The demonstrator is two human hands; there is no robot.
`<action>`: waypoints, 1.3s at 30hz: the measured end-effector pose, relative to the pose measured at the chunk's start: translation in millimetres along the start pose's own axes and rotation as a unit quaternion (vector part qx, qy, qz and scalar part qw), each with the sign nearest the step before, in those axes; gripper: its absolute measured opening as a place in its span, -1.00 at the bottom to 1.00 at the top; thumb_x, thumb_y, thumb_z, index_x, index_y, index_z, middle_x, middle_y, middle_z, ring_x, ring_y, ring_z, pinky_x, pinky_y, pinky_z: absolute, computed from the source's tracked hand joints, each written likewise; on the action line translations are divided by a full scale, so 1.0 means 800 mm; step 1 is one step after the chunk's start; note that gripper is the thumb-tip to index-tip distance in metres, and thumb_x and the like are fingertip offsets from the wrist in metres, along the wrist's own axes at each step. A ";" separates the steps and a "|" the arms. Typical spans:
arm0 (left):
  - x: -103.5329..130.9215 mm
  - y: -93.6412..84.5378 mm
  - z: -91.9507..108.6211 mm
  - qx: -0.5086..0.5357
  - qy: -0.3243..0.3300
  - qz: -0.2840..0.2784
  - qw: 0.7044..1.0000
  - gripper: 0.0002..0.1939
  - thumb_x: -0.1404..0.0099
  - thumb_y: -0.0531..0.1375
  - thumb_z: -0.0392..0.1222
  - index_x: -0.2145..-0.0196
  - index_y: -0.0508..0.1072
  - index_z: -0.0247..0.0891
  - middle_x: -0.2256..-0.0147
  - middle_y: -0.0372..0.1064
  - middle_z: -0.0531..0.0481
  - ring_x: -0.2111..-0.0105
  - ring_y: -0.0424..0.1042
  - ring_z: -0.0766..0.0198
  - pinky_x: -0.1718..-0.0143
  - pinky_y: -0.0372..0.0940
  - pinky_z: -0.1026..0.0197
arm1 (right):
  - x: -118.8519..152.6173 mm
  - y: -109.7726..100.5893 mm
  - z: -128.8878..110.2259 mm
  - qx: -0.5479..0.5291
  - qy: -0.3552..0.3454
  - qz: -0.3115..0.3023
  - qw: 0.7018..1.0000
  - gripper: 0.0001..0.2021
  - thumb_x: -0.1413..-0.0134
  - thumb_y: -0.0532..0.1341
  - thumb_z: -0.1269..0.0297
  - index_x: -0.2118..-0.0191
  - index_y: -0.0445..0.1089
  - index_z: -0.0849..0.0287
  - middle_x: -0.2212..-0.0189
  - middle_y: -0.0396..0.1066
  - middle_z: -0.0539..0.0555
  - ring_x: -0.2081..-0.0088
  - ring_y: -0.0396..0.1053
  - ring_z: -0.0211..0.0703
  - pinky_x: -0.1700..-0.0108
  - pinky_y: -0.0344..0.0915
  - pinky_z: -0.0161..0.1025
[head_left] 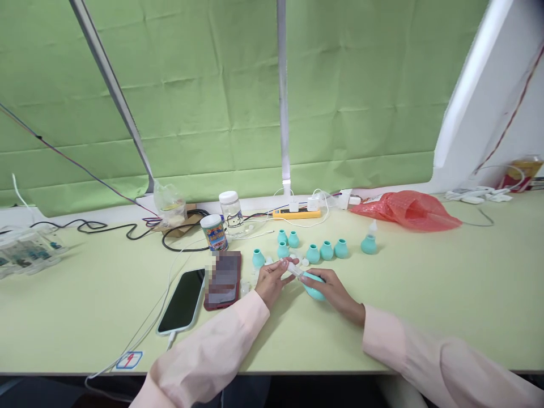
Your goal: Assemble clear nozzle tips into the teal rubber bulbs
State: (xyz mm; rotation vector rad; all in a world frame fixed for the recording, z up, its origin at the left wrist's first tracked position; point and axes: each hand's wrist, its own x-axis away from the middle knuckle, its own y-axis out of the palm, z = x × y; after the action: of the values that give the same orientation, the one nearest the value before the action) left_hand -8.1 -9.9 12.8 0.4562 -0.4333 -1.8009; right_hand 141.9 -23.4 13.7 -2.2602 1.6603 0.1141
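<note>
Over the desk, near the other bulbs, the left hand pinches a clear nozzle and the right hand grips a teal bulb, apparently joining both, which would call for a straight, firm push.

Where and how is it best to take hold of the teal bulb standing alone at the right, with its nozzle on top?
I would grip the teal bulb around its wide, round body, coming from the near side. It stands upright with this side open, while the red plastic lies behind it. The narrow nozzle on top looks a poorer grip.
</note>
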 end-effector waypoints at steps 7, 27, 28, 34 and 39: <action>0.001 0.002 -0.004 -0.018 0.006 -0.010 1.000 -0.73 0.04 0.17 -0.15 0.39 0.39 -0.39 0.27 0.31 -0.19 0.28 0.28 0.17 0.30 0.19 0.13 | -0.002 -0.002 0.003 -0.233 0.111 -0.120 0.959 -0.72 0.09 0.06 0.15 0.57 0.24 0.30 0.65 0.15 -0.03 0.67 0.14 -0.38 0.60 0.02 -0.36; 0.001 0.009 -0.002 -0.082 0.009 -0.047 0.996 -0.66 -0.01 0.11 -0.08 0.30 0.38 -0.38 0.15 0.24 -0.24 0.19 0.25 0.10 0.23 0.15 0.09 | -0.013 -0.022 -0.009 -0.087 0.037 -0.144 0.985 -0.79 0.20 0.13 0.19 0.45 0.26 0.26 0.54 0.28 0.02 0.47 0.26 -0.24 0.41 0.16 -0.30; 0.001 0.009 -0.001 -0.087 0.010 -0.037 0.995 -0.63 -0.02 0.09 -0.06 0.27 0.37 -0.37 0.17 0.26 -0.24 0.21 0.27 0.11 0.23 0.15 0.09 | -0.015 -0.028 -0.011 -0.035 0.010 -0.118 0.992 -0.79 0.20 0.12 0.18 0.48 0.26 0.26 0.53 0.29 0.02 0.44 0.25 -0.22 0.38 0.15 -0.29; 0.002 0.003 0.013 -0.276 0.115 0.032 0.954 -0.68 -0.03 0.06 -0.08 0.32 0.39 -0.34 0.35 0.37 -0.15 0.40 0.30 0.23 0.35 0.16 0.18 | -0.029 -0.081 -0.011 0.392 -0.048 0.124 0.911 -0.74 0.19 0.04 0.11 0.59 0.25 0.22 0.55 0.30 0.06 0.44 0.23 -0.17 0.40 0.11 -0.28; 0.007 0.000 0.011 -0.618 0.216 0.023 0.755 -0.77 -0.05 0.01 -0.16 0.39 0.41 -0.23 0.40 0.33 -0.10 0.33 0.21 0.17 0.33 0.12 0.15 | -0.039 -0.123 -0.006 0.565 0.110 0.179 0.798 -0.71 0.19 -0.01 0.08 0.60 0.26 0.20 0.55 0.30 0.10 0.46 0.25 -0.10 0.53 0.06 -0.30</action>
State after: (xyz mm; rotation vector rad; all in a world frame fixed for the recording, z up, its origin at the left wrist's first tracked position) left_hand -14.4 -14.6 19.8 -0.1126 1.0512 -1.4755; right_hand 224.0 29.6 47.7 -1.0581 1.5609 -0.8543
